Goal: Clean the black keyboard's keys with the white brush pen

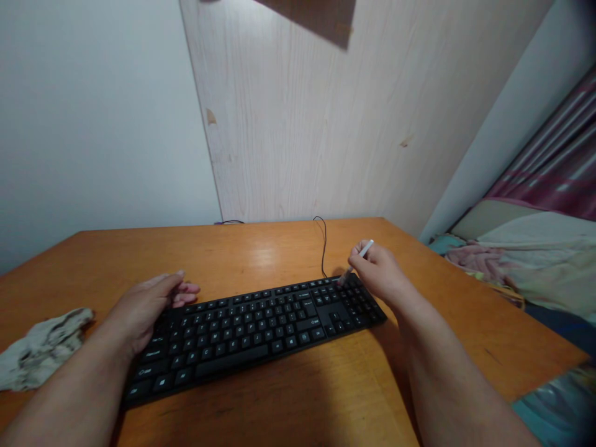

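A black keyboard [251,329] with white lettering lies slightly slanted on the wooden desk. My left hand [153,301] rests on its side at the keyboard's left end, touching the back left corner. Its fingers are loosely bent and apart, with nothing seen between them. Over the number pad, my right hand [377,268] is closed in a pinch around a thin white-handled stick [367,247]. The stick slants down to the left, and its lower tip reaches the keys near the back edge. That tip is too blurred to name.
A crumpled, stained cloth [44,347] lies left of my left forearm. The keyboard's black cable [325,245] runs to the desk's [261,254] back edge against a wood panel [298,124]. Bedding [526,248] and a curtain [559,155] are beyond the right side.
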Action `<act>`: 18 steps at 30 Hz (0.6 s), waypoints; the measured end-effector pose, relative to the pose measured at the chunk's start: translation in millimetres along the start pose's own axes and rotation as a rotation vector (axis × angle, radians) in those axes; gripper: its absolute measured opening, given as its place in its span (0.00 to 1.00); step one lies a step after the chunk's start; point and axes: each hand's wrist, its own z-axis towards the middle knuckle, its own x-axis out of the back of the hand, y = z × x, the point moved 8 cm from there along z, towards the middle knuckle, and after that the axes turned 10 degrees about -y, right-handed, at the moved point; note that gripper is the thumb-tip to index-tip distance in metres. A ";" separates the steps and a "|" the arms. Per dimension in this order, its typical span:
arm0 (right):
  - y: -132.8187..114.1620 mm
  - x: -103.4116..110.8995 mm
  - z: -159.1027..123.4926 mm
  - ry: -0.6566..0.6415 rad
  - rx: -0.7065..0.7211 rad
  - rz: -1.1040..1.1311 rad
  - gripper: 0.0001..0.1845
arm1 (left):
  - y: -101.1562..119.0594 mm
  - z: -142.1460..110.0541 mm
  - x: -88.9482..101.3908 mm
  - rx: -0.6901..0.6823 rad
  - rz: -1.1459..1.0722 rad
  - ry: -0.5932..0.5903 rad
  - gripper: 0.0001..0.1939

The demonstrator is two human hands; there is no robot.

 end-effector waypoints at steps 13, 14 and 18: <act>13.4 -9.1 7.1 -0.100 -0.028 -0.012 0.08 | -0.9 1.2 1.0 0.020 -0.002 0.003 0.09; 15.4 -5.3 8.3 -0.079 -0.032 -0.061 0.09 | -1.4 1.7 1.2 0.022 -0.005 0.001 0.09; 19.8 8.2 9.5 -0.012 -0.073 -0.173 0.08 | -1.5 2.6 1.8 0.025 -0.009 -0.006 0.10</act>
